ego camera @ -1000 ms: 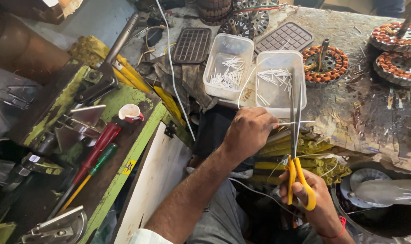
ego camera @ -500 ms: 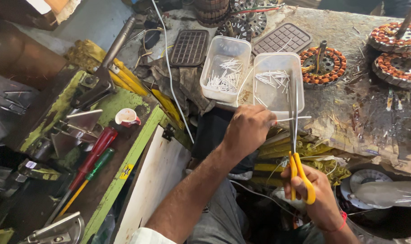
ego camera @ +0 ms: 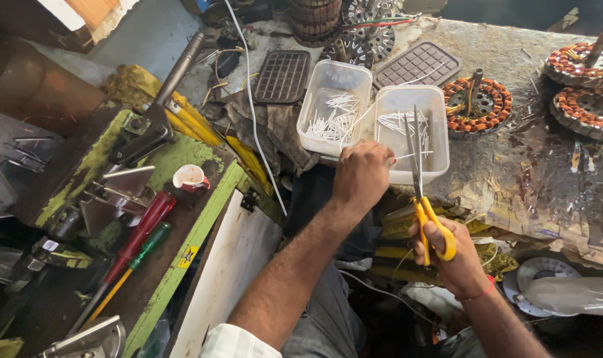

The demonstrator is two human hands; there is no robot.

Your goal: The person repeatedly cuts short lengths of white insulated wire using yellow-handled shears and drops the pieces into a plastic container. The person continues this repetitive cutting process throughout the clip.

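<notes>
Yellow-handled scissors [ego camera: 422,179] gripped in right hand [ego camera: 451,255]

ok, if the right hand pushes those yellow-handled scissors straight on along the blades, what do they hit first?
Likely the clear plastic tub on the right: the right hand aims the yellow-handled scissors up the frame, blade tips already over its white cut pieces. Height above them is unclear.

A motor repair workshop. Wound copper coils [ego camera: 479,104] on a grimy, scarred desk [ego camera: 547,192] just beyond the right grip; metal rotor plates [ego camera: 364,36] farther back. Screwdrivers [ego camera: 137,238] and a cup [ego camera: 189,178] on a chipped green bench [ego camera: 182,265] well left of the left grip.
</notes>
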